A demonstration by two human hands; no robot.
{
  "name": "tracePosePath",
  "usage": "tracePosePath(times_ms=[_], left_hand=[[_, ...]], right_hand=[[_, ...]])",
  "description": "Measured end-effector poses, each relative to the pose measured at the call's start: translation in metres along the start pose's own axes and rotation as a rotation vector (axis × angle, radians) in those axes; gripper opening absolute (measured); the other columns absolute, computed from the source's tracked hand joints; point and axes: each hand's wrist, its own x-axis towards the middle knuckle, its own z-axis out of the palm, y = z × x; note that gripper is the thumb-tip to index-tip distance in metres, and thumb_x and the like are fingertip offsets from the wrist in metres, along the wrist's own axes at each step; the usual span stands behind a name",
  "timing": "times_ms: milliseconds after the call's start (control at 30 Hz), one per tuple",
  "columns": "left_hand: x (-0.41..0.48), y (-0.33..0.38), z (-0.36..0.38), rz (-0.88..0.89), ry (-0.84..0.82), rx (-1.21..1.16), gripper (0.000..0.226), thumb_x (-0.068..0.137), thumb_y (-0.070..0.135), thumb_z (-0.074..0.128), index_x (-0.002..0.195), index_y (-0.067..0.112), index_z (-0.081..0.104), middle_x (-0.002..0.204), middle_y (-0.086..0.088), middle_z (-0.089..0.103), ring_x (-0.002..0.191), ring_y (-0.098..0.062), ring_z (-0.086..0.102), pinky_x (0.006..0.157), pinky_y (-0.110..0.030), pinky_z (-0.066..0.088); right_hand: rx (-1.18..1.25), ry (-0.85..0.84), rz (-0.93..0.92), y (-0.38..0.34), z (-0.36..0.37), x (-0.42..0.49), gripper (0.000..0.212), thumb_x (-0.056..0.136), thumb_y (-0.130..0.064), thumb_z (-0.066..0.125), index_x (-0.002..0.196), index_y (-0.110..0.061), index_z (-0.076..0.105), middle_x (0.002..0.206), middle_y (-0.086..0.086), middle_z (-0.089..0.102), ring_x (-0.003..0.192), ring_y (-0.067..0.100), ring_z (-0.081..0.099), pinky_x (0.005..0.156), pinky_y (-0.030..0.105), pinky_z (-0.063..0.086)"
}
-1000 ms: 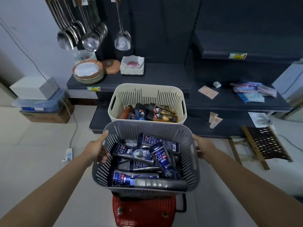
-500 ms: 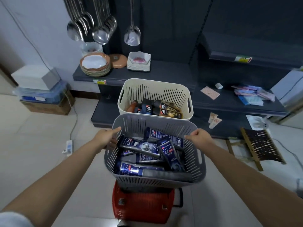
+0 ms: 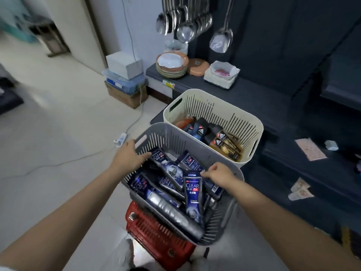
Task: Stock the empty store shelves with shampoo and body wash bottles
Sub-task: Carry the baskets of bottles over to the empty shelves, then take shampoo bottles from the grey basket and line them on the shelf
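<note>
The left hand (image 3: pixel 127 158) straddles the near-left rim of the grey basket (image 3: pixel 168 133), thumb outside, fingers inside, gripping the wall. The right hand (image 3: pixel 219 174), fingers curled, pinches the top edge of an upright CLEAR shampoo tube (image 3: pixel 192 194) among the other tubes in that basket. The basket sits on a red plastic stool (image 3: pixel 156 237). Just behind it, a cream basket (image 3: pixel 214 106) of Adidas body wash bottles (image 3: pixel 220 139) fronts the dark shelf (image 3: pixel 254 98).

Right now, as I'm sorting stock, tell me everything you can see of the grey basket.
The grey basket is slotted plastic with handle cut-outs, resting on a red crate, in front of the cream basket. It holds dark blue shampoo tubes lying jumbled. The left hand grips its left rim; the right hand pinches one tube.
</note>
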Motion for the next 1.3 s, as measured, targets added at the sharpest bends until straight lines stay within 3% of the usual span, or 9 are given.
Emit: tracePosePath(times_ms=[133,200,367,467,700,833,1167,1233,1300], left_hand=[[-0.045,0.002,0.011,-0.007,0.074,0.074,0.073,0.084,0.050,0.068,0.137,0.007,0.042,0.139,-0.013,0.048,0.126,-0.030,0.046,0.104,-0.041,0.040],[-0.062,0.003,0.020,0.008,0.039,0.105,0.069,0.085,0.052,0.065,0.132,0.007,0.045,0.135,-0.012,0.049,0.123,-0.027,0.047,0.103,-0.039,0.042],[-0.076,-0.002,0.035,0.067,-0.020,0.237,0.052,0.088,0.050,0.061,0.125,0.013,0.054,0.117,-0.002,0.057,0.107,-0.020,0.056,0.095,-0.033,0.047],[-0.076,0.008,0.049,0.025,-0.109,0.340,0.048,0.089,0.043,0.060,0.123,0.010,0.052,0.125,-0.009,0.054,0.110,-0.026,0.057,0.093,-0.037,0.048],[-0.064,0.041,0.083,-0.130,-0.179,0.362,0.029,0.089,0.026,0.061,0.111,0.006,0.057,0.114,-0.011,0.059,0.112,-0.029,0.052,0.085,-0.037,0.047],[-0.038,0.053,0.111,-0.266,-0.095,0.112,0.047,0.092,0.033,0.061,0.126,0.004,0.046,0.121,-0.016,0.059,0.112,-0.032,0.057,0.086,-0.038,0.048],[0.000,0.075,0.154,-0.823,0.069,-0.564,0.089,0.077,0.039,0.080,0.137,-0.007,0.034,0.132,-0.016,0.050,0.119,-0.032,0.052,0.088,-0.031,0.044],[0.000,0.072,0.156,-0.847,0.051,-0.640,0.072,0.083,0.027,0.075,0.134,-0.007,0.037,0.126,-0.020,0.052,0.106,-0.028,0.054,0.084,-0.032,0.042],[-0.005,0.075,0.160,-0.839,0.070,-0.743,0.030,0.083,0.017,0.072,0.100,0.000,0.055,0.093,-0.015,0.058,0.076,-0.020,0.053,0.070,-0.031,0.044]], right_hand=[[-0.035,-0.099,-0.015,0.004,0.016,0.009,0.041,0.089,-0.029,0.068,0.061,-0.016,0.042,0.052,-0.001,0.036,0.044,0.014,0.030,0.059,0.027,0.029],[0.001,-0.101,0.018,0.003,0.026,0.010,0.028,0.091,-0.031,0.066,0.102,-0.009,0.053,0.075,0.001,0.048,0.057,0.013,0.041,0.055,0.026,0.031],[-0.002,-0.060,0.068,-0.001,0.044,0.006,0.077,0.087,-0.030,0.071,0.142,-0.002,0.025,0.132,0.018,0.052,0.102,0.030,0.058,0.085,0.036,0.049],[-0.080,-0.101,0.076,-0.003,0.053,0.001,0.109,0.079,-0.028,0.080,0.151,-0.002,0.001,0.154,0.020,0.029,0.136,0.038,0.037,0.111,0.044,0.036],[-0.004,-0.127,0.112,-0.004,0.054,0.003,0.121,0.074,-0.015,0.084,0.150,0.001,-0.010,0.155,0.022,0.026,0.139,0.035,0.033,0.113,0.041,0.031],[-0.011,-0.189,0.028,0.010,0.049,0.012,0.122,0.075,-0.019,0.084,0.147,0.006,-0.011,0.153,0.023,0.030,0.137,0.032,0.036,0.109,0.034,0.032],[-0.008,-0.247,-0.266,0.038,0.029,0.019,0.053,0.083,-0.036,0.075,0.119,-0.015,0.043,0.107,0.000,0.062,0.101,0.022,0.061,0.067,0.024,0.035],[0.074,-0.253,-0.297,0.038,0.025,0.019,0.048,0.075,-0.034,0.081,0.106,-0.021,0.048,0.094,-0.007,0.062,0.087,0.016,0.061,0.062,0.023,0.038],[0.145,-0.240,-0.290,0.039,0.023,0.015,0.051,0.065,-0.036,0.088,0.102,-0.022,0.055,0.094,-0.007,0.065,0.083,0.013,0.061,0.067,0.025,0.042]])
